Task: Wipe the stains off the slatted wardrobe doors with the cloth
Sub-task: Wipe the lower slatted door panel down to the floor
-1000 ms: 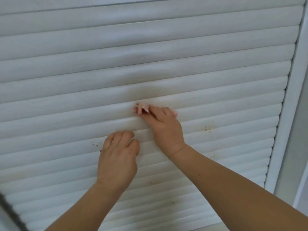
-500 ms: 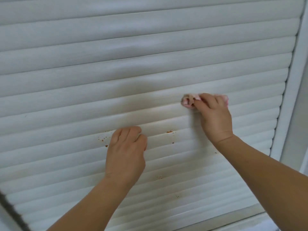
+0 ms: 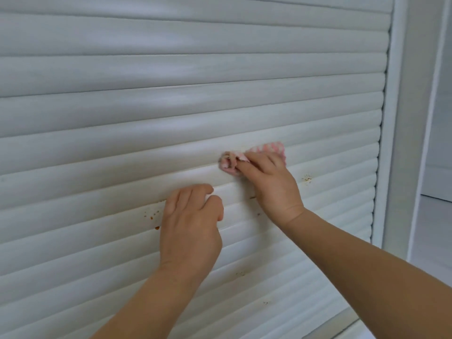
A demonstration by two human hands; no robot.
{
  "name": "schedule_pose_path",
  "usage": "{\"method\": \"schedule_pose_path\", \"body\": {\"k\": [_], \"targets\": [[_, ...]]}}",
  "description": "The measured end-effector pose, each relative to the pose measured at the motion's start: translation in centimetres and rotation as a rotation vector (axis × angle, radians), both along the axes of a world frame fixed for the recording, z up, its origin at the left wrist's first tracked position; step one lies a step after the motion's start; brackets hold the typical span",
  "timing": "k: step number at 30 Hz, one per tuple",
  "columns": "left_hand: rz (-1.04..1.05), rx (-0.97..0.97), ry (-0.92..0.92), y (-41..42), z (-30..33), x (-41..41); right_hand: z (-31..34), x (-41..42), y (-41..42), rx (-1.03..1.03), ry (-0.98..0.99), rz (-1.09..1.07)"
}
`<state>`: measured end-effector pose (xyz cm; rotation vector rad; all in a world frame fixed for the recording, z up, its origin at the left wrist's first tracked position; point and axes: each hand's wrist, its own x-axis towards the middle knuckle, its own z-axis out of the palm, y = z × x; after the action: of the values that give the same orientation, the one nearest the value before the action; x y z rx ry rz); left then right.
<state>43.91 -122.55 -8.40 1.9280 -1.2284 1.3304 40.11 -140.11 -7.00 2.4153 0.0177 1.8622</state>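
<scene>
Pink cloth (image 3: 266, 152) gripped by right hand (image 3: 271, 184), slatted door (image 3: 171, 94)

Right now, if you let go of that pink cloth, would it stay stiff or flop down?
It would probably flop: the cloth is bunched and creased where the right hand grips it, so it looks soft. It also seems light, since fingers alone hold it against the door. It likely would not stick to the smooth slats, so it would drop.

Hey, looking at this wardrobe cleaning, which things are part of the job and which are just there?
Part of the job:
pink cloth
right hand holding it
slatted door
brown specks
left hand resting on the slats

Just there:
door frame
white wall
</scene>
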Motion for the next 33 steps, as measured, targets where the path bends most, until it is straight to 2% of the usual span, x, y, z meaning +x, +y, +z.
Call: {"method": "schedule_pose_path", "body": {"k": [2, 5, 8, 16, 23, 25, 29, 33], "targets": [[-0.03, -0.017, -0.014, 0.3, 0.0, 0.3, 0.1, -0.9, -2.2, 0.125, 0.008, -0.054], [-0.075, -0.063, -0.019, 0.2, -0.6, 0.2, 0.4, -1.9, -4.5, 0.445, -0.005, -0.123], [-0.103, -0.119, 0.007, -0.9, -1.5, -0.3, 0.0, -1.5, -3.8, 0.558, -0.051, -0.161], [0.024, -0.433, 0.164, -1.5, -4.0, -1.6, -0.8, 2.0, 3.5, 0.021, -0.08, 0.054], [0.159, -0.736, 0.36, 2.0, -7.6, -1.8, 0.0, 4.3, 6.8, -0.281, -0.076, 0.182], [0.173, -0.769, 0.429, 2.8, -8.7, -1.5, -0.2, 4.0, 6.2, -0.286, -0.11, 0.185], [0.161, -0.77, 0.499, 4.2, -9.9, -0.8, -2.1, 3.5, 6.4, -0.048, -0.146, 0.198], [0.202, -0.726, 0.447, 5.4, -10.9, 0.7, -4.5, 4.7, 7.9, -0.185, -0.191, 0.166]]}}
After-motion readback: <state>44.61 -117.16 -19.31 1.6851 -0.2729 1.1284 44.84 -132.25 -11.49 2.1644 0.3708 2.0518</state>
